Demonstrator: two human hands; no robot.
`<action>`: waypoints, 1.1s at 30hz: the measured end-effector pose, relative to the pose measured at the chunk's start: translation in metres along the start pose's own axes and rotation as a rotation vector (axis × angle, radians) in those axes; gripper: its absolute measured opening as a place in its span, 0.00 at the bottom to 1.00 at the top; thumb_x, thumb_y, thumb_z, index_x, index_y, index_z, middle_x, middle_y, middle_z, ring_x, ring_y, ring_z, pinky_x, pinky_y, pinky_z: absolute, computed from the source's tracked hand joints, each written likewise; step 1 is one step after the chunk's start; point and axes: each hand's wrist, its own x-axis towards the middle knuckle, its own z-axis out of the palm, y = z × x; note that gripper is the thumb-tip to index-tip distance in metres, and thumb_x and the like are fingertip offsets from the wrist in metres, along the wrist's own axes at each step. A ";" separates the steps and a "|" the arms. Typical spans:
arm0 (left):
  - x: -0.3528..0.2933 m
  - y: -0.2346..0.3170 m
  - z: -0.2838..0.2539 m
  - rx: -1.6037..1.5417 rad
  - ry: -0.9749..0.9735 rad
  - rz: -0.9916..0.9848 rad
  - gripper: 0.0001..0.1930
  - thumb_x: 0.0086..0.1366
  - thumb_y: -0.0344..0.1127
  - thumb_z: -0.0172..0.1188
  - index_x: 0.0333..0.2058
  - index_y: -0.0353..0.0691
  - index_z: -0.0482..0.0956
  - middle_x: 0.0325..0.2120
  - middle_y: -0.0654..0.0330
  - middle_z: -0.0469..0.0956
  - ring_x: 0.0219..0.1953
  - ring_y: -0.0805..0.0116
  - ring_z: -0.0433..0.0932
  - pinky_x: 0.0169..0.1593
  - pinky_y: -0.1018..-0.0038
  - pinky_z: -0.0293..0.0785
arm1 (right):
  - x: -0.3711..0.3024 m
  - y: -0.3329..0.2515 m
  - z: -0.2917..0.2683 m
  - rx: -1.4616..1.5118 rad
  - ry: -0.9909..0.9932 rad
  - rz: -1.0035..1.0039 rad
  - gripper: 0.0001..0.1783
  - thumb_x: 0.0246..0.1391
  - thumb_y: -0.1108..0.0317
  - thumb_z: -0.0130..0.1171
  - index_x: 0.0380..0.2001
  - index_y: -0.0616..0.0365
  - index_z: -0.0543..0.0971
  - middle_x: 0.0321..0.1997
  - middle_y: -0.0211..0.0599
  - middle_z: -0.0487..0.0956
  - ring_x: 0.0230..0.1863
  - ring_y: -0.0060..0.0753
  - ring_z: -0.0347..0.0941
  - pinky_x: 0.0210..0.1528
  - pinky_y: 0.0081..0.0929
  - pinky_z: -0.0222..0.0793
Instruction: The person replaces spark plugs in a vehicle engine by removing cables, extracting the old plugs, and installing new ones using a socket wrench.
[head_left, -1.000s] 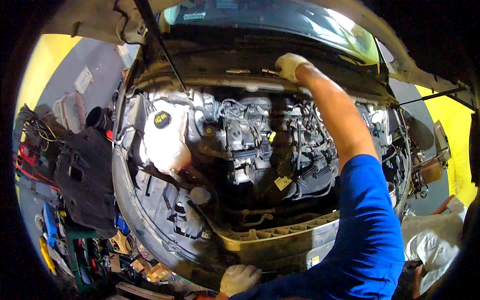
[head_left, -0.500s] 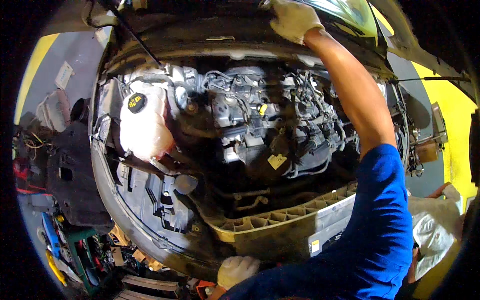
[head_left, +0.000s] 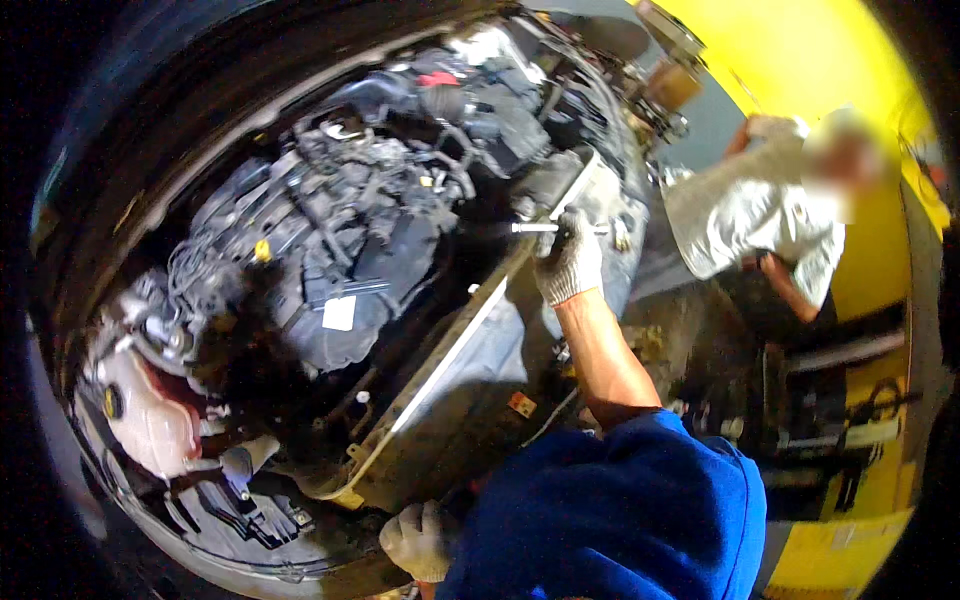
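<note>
My right hand (head_left: 568,262), in a white work glove, is closed around a slim metal rod-like tool (head_left: 530,228) at the front crossmember (head_left: 450,345) of a car's open engine bay. The tool points left, toward the engine (head_left: 340,240). My left hand (head_left: 420,540), also gloved, rests with curled fingers on the car's front edge at the bottom of the view. Whether it grips anything is hidden. My blue sleeve (head_left: 620,510) fills the lower middle.
A whitish coolant tank (head_left: 150,425) sits at the lower left of the bay, with hoses and wiring around the engine. Another person in a white shirt (head_left: 760,215) bends beside the car at the right, before a yellow wall (head_left: 800,60). Parts lie on the floor (head_left: 700,330).
The view has swung and tilted to the right. My right arm came down from the raised hood to the front crossmember and now holds the metal tool. My left hand stayed on the front edge.
</note>
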 end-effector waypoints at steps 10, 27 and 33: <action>0.003 0.008 -0.007 -0.005 -0.039 0.073 0.13 0.46 0.39 0.66 0.34 0.48 0.81 0.33 0.58 0.78 0.35 0.50 0.75 0.40 0.55 0.70 | -0.002 -0.085 -0.108 0.178 0.089 0.079 0.09 0.60 0.64 0.46 0.28 0.57 0.67 0.20 0.37 0.70 0.13 0.24 0.61 0.12 0.18 0.57; 0.002 0.025 -0.008 0.066 -0.056 -0.005 0.13 0.46 0.37 0.68 0.34 0.49 0.82 0.35 0.58 0.77 0.38 0.49 0.74 0.43 0.53 0.69 | 0.006 -0.084 -0.136 0.292 0.080 0.118 0.07 0.56 0.67 0.49 0.26 0.56 0.69 0.20 0.34 0.69 0.16 0.24 0.62 0.15 0.21 0.59; 0.002 0.029 -0.013 0.048 -0.092 -0.045 0.12 0.47 0.36 0.67 0.34 0.48 0.83 0.35 0.57 0.78 0.39 0.48 0.74 0.43 0.53 0.69 | 0.006 -0.083 -0.145 0.326 0.022 0.112 0.07 0.56 0.68 0.49 0.27 0.57 0.70 0.20 0.35 0.70 0.16 0.25 0.64 0.16 0.22 0.60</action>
